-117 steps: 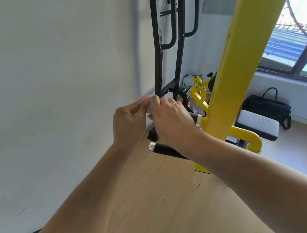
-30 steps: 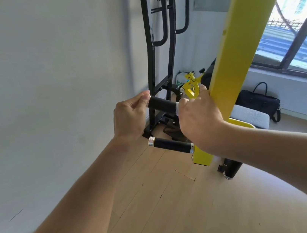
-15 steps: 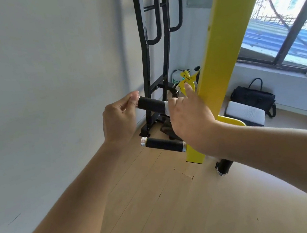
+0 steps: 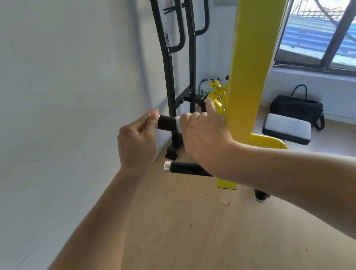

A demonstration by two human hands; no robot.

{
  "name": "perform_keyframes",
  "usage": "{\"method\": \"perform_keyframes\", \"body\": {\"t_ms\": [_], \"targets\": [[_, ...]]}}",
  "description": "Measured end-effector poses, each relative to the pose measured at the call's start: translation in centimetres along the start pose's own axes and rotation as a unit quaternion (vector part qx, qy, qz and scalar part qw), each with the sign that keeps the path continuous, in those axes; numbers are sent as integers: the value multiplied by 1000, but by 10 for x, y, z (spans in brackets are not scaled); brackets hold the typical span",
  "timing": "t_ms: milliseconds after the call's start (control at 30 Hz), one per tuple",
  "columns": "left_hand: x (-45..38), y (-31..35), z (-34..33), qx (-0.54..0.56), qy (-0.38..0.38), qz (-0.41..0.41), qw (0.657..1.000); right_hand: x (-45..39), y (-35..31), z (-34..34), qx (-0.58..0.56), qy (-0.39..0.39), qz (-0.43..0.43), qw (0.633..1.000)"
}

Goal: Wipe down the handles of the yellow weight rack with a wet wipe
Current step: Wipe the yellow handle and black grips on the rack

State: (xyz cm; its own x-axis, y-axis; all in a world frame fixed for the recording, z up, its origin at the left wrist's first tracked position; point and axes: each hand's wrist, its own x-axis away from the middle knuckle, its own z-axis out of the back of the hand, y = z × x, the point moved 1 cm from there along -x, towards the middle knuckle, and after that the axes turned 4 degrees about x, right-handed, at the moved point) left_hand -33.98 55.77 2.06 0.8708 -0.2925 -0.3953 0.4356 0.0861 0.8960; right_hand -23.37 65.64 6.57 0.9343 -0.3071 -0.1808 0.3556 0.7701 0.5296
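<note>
A yellow rack post [image 4: 251, 59] rises at centre right. Two black foam handles stick out leftward from it. My right hand [image 4: 205, 137] wraps a white wet wipe [image 4: 178, 124] around the upper handle [image 4: 167, 123], close to the post. My left hand [image 4: 137, 139] pinches the free left end of that same handle with curled fingers. The lower handle [image 4: 185, 168], with a silver end cap, lies bare below my right wrist.
A white wall stands close on the left. A black steel frame [image 4: 168, 67] stands behind the handles. A black bag [image 4: 296, 109] and a white-topped pad [image 4: 287, 129] sit on the wooden floor under the window [image 4: 327, 15].
My right hand has slid the wipe left along the upper handle, away from the post. My left hand stays on the handle's end. The view has shifted slightly.
</note>
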Motion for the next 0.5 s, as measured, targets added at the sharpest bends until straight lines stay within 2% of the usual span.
{"method": "perform_keyframes", "body": {"t_ms": [100, 167, 200, 267, 333, 367, 433, 500], "targets": [[4, 0, -2, 1, -1, 14, 1000, 29, 15, 8, 127, -27, 46, 991], [6, 2, -3, 21, 1, 41, 999, 49, 24, 19, 131, -7, 90, 987], [8, 4, -3, 38, 2, 64, 997, 59, 28, 24, 92, 8, 114, 989], [15, 8, 0, 81, 3, 114, 990, 80, 30, 32, -48, 41, 139, 988], [33, 14, 9, 89, 16, 135, 987, 101, 32, 34, -246, 38, 100, 963], [47, 16, 16, 79, 21, 133, 988, 109, 31, 33, -339, 12, 70, 938], [81, 22, 20, 63, 28, 132, 989, 118, 29, 24, -504, -11, 10, 864], [122, 26, 22, 57, 37, 143, 987, 131, 26, 12, -598, -7, -5, 801]]}}
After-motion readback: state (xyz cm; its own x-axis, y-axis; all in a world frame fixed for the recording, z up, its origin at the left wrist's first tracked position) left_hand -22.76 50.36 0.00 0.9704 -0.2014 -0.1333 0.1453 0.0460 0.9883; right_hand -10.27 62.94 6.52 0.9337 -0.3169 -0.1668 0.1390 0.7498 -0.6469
